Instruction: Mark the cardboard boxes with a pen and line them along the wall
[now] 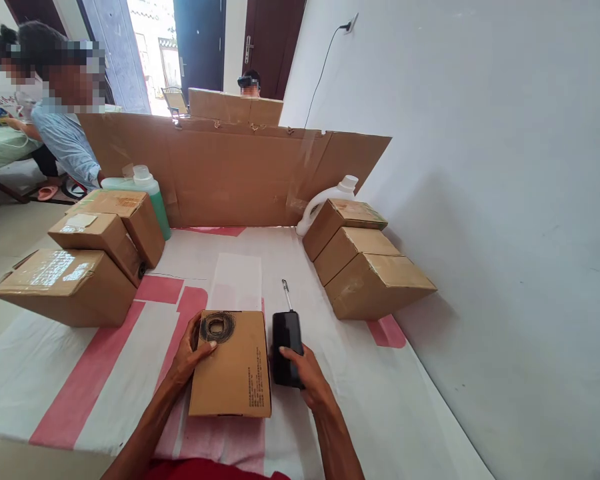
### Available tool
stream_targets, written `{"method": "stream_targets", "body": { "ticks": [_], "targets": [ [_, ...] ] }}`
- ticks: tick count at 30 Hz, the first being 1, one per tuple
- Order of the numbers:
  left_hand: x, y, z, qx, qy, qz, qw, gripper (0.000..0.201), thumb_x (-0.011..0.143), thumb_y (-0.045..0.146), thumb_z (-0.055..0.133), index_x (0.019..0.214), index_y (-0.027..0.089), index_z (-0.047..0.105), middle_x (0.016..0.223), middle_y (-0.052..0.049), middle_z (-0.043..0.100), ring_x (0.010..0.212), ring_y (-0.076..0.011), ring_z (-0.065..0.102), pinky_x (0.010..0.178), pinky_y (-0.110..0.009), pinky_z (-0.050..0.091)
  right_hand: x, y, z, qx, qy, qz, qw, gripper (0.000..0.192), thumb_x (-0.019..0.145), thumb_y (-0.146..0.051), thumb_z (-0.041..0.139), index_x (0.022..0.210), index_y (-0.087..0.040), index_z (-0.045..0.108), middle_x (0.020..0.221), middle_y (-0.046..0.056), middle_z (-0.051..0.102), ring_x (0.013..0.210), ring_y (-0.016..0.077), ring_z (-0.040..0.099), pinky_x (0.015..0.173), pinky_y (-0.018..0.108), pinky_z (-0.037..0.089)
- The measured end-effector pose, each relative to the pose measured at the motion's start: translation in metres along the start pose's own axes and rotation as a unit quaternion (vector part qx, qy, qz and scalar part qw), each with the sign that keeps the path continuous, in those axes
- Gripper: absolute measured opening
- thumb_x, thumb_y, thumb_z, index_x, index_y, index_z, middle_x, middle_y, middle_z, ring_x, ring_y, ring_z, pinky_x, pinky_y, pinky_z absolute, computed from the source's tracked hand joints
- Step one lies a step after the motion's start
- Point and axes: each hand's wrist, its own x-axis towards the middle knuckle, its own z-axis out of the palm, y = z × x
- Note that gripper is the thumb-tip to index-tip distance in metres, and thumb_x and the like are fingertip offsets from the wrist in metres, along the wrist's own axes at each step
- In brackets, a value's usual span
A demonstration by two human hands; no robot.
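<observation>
A brown cardboard box (233,373) is in front of me, with a dark scribbled ring near its upper left corner and small printed text down its right side. My left hand (193,353) grips its left edge, thumb on the top face and fingers round the side. Just right of the box, my right hand (307,377) is closed on a black phone (287,340), thumb lying across its dark face. Past the phone's far end lies a pen (287,293), its near end meeting or hidden by the phone. A pale sheet (236,280) lies beyond the box.
Cardboard boxes (75,287) and a green-liquid jug (155,200) stand at left. More boxes (375,283) and a white jug (325,200) stand at right. A cardboard panel (230,173) spans the back of the cloth-covered table (360,400). A wall (520,233) borders the right. Other people sit beyond.
</observation>
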Motion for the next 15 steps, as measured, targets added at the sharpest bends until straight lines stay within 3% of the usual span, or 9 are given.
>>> {"method": "stream_targets", "body": {
  "ticks": [3,6,10,15],
  "targets": [
    [0.002,0.003,0.007,0.0,0.003,0.001,1.0,0.083,0.075,0.041,0.082,0.147,0.024,0.043,0.15,-0.012,0.054,0.14,-0.0335,0.05,0.117,-0.047,0.04,-0.02,-0.019,-0.01,0.165,-0.014,0.019,0.986,0.042,0.076,-0.043,0.079,0.105,-0.015,0.07,0.107,0.014,0.078,0.093,0.0292,0.076,0.079,0.043,0.062],
    [0.008,0.008,0.018,0.011,0.009,0.006,1.0,0.087,0.071,0.041,0.084,0.147,0.024,0.044,0.149,-0.012,0.055,0.14,-0.0338,0.051,0.117,-0.047,0.041,-0.036,-0.047,-0.004,0.282,-0.055,0.032,0.957,0.046,0.081,-0.049,0.079,0.109,-0.014,0.073,0.108,0.015,0.078,0.089,0.0258,0.076,0.081,0.04,0.062],
    [0.019,0.01,0.029,0.025,0.001,0.022,0.999,0.087,0.069,0.045,0.085,0.145,0.024,0.047,0.144,-0.012,0.059,0.135,-0.0351,0.054,0.116,-0.05,0.041,-0.038,-0.07,0.034,0.337,-0.191,0.056,0.92,0.071,0.091,-0.075,0.046,0.114,-0.013,0.073,0.107,0.017,0.077,0.089,0.0283,0.075,0.078,0.042,0.062],
    [0.026,0.002,0.028,0.022,0.012,0.035,0.999,0.093,0.063,0.055,0.086,0.143,0.024,0.049,0.142,-0.014,0.059,0.134,-0.0348,0.054,0.116,-0.049,0.04,-0.027,-0.068,0.086,0.341,-0.279,0.103,0.892,0.059,0.093,-0.065,0.047,0.11,-0.015,0.073,0.099,0.015,0.078,0.092,0.03,0.075,0.077,0.046,0.062]
  ]
}}
